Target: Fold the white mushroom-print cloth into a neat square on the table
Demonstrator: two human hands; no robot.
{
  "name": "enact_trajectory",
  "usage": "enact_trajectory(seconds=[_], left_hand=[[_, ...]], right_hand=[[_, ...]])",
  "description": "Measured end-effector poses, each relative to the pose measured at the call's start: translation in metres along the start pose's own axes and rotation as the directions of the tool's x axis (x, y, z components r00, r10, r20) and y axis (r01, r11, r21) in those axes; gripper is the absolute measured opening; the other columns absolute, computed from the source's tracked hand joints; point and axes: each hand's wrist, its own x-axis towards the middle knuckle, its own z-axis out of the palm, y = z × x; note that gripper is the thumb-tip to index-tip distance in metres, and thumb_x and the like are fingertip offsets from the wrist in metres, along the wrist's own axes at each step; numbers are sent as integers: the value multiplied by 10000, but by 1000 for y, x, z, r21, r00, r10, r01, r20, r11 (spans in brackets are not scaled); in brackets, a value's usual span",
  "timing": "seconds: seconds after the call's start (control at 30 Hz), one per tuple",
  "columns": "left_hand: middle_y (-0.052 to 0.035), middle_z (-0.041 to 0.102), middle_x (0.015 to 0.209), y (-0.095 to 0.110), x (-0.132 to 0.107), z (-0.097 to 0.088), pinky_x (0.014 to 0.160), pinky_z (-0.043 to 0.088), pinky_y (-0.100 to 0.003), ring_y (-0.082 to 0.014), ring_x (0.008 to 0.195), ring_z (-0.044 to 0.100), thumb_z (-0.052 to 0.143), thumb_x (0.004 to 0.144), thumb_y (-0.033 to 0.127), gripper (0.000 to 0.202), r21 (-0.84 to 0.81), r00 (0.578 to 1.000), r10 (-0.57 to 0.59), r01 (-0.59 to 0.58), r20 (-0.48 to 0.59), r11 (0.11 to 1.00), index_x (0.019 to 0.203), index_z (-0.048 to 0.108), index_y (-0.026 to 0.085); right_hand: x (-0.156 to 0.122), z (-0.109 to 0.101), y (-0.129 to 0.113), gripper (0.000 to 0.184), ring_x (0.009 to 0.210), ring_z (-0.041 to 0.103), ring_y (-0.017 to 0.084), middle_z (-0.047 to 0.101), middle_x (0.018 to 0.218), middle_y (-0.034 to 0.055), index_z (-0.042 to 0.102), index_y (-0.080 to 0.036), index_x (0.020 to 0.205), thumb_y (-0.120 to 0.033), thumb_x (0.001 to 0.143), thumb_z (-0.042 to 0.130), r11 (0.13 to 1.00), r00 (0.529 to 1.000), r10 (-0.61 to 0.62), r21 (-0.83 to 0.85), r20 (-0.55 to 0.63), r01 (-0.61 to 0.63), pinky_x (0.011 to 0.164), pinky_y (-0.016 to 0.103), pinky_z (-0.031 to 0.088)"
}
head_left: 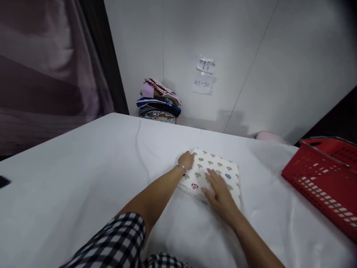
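A folded white cloth (205, 163) printed with beige, green, blue and red mushrooms lies on the white table, its layers showing along the front edge. At its far left edge, my left hand (186, 160) is closed on the border, most of its fingers hidden from me. My right hand (220, 191) is over the front middle of the cloth, palm down with fingers spread and slightly blurred. Whether it presses on the fabric I cannot tell.
To the right stands a red plastic basket (323, 175) with a metal handle. Beyond the table's far edge, a stack of folded fabrics (158, 102) leans near the wall. Handwritten paper labels (202, 83) are taped there. A purplish curtain (50, 74) hangs at left.
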Motion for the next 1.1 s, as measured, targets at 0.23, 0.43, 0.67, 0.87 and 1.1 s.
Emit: enact_trajectory(seconds=[0.23,0.43,0.67,0.87,1.1], left_hand=[[-149,621,1088,2,-3,-2,801,419,-330,-250,1019,580,270,932,406,395,9,1000,-1,1,-15,1000,1065,553,164],[-162,577,1159,7,-6,-4,825,420,-336,-258,1063,562,262,931,371,404,-5,999,-30,30,-26,1000,1099,551,144],[-155,617,1113,-6,-27,0,810,422,-310,-253,1039,579,299,923,392,411,-30,1000,-6,6,9,1000,1046,590,131],[-170,591,1172,1,-25,-6,815,417,-302,-267,1069,560,272,893,572,579,-67,1000,-19,18,-2,998,1061,596,122],[-196,548,1223,12,-8,-1,881,394,-330,-260,1125,526,246,945,408,470,-69,998,-63,62,-1,996,1156,540,108]], right_hand=[[14,7,80,573,1367,201,308,285,1472,139,393,-129,1355,-458,887,360,870,873,484,-141,62,-472,1049,551,235],[-10,21,95,648,1371,197,294,267,1468,185,449,-80,1308,-526,842,390,831,830,554,94,-65,-548,1091,452,236],[-15,7,127,653,1283,386,278,424,1390,122,450,-147,1307,-482,750,508,765,777,622,283,-94,-578,1068,427,307],[13,-10,129,488,1295,358,309,438,1370,147,540,-150,1224,-378,797,474,866,869,494,-73,-14,-494,1049,467,319],[31,12,83,541,1368,207,270,293,1475,108,362,-196,1379,-463,914,291,914,943,306,-317,129,-253,1062,524,219]])
